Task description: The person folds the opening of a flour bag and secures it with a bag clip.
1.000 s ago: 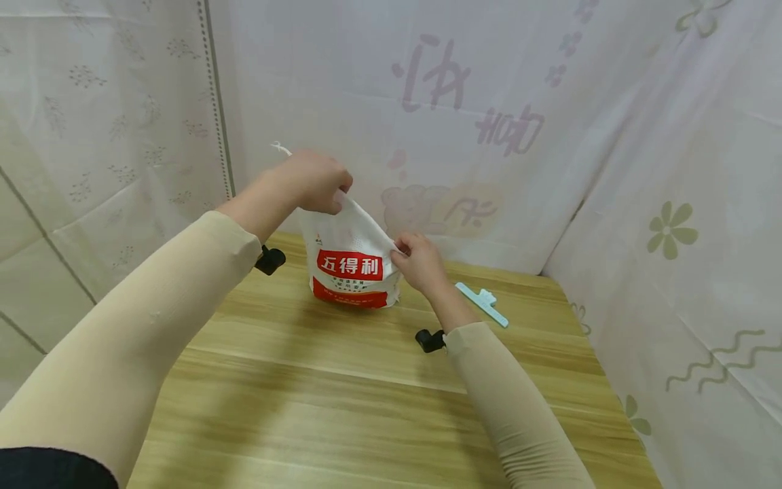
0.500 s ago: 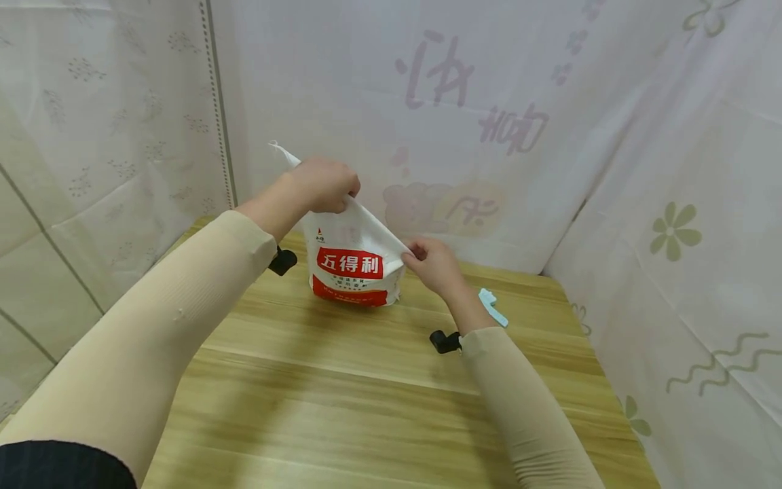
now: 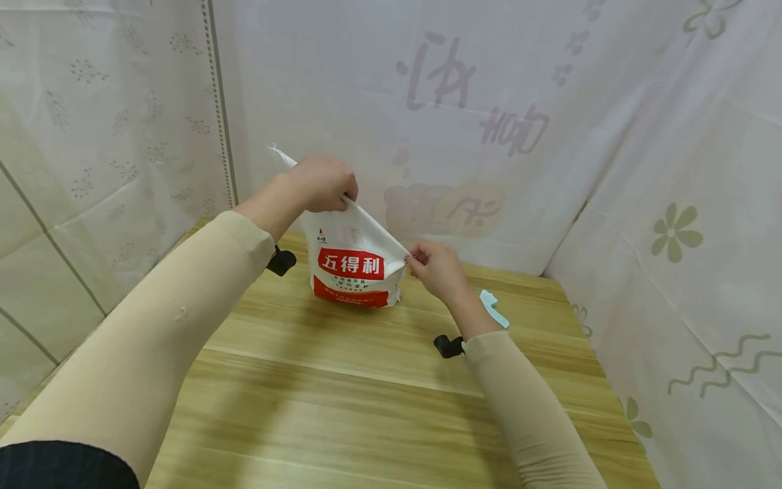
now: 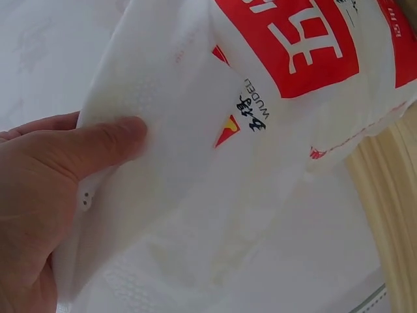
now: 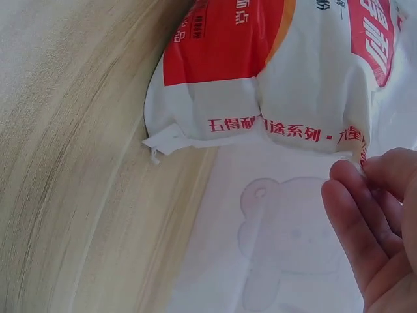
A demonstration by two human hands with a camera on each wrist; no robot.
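Observation:
A white flour bag (image 3: 351,234) with red printed panels stands on the wooden table, its top stretched into a slanting edge. My left hand (image 3: 324,185) grips that upper edge; in the left wrist view the thumb of the left hand (image 4: 71,153) presses flat on the white plastic while the other fingers are hidden behind it. Lower down on the right, my right hand (image 3: 436,268) pinches the bag's side corner. Close up in the right wrist view, thumb and fingertips of the right hand (image 5: 378,215) meet at the printed side seam of the bag (image 5: 215,107).
A light blue clip (image 3: 493,309) lies on the table (image 3: 366,407) just beyond my right wrist, partly covered by the forearm. Patterned white curtains (image 3: 342,81) hang behind the table and on both sides. A thin string trails from the bag's top left tip.
My right hand has drawn the bag's corner slightly to the right, and its forearm now covers part of the clip. My left hand has shifted a little right and keeps its hold.

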